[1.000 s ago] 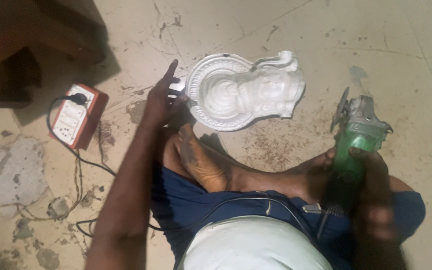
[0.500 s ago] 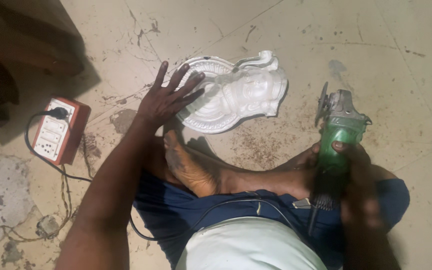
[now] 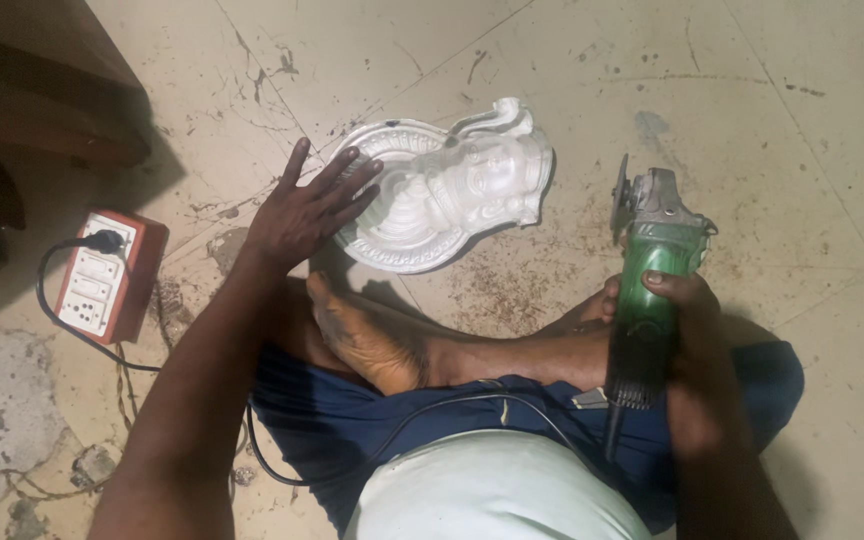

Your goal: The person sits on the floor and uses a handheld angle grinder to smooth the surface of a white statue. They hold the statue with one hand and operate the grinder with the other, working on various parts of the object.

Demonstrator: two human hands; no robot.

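Angle grinder (image 3: 652, 290), green-bodied with a grey metal head, sits in the right hand (image 3: 687, 340) nearest the person's lap; the grip is wrapped tight round the green body, fingers over the top, the disc end pointing away from the person and held just above the floor; its dark cord (image 3: 432, 410) trails back across the blue shorts (image 3: 352, 430). The person sits on the floor (image 3: 772, 130) with legs folded, one bare foot (image 3: 367, 340) lying sole-up between the two arms. A little further out, the left hand (image 3: 307, 210) lies flat with fingers spread wide, its grip holding nothing; the fingertips rest on the rim of a white plaster casting (image 3: 442, 195); this is a round medallion with a raised figure in relief, lying face-up on the floor just beyond the foot and beside the grinder's disc, apart from it. Off to the person's left a red-and-white extension socket box (image 3: 107, 275) lies on the floor with a black plug in it; beyond that stands dark wooden furniture (image 3: 32, 90); the floor is pale, scuffed and speckled with dust.
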